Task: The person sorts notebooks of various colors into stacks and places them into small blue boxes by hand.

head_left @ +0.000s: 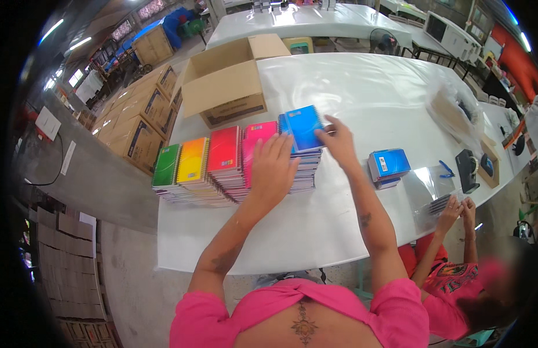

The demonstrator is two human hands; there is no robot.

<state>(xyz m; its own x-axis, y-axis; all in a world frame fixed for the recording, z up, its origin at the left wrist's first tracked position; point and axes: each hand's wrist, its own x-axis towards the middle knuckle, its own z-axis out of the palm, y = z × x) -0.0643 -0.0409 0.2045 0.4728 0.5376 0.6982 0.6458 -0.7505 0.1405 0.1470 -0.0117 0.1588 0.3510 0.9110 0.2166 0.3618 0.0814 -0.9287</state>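
Blue notebook (302, 126) tops the stack beneath our right hand (337, 139), whose fingers pinch its right edge. Our left hand (273, 168) lies flat and unclenched on the pink notebook stack (255, 139), red (224, 149), orange (193, 160) and green (166, 165) stacks beyond it leftward. Farther off stands a cardboard box (223, 87).

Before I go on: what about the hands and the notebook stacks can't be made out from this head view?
- Pink notebook stack: the left hand covers much of its top.
- Right hand on the blue notebook: grip underneath is hidden.
- Open cardboard box: contents hidden by its flaps.
- Co-worker's hands: what they hold is too small.
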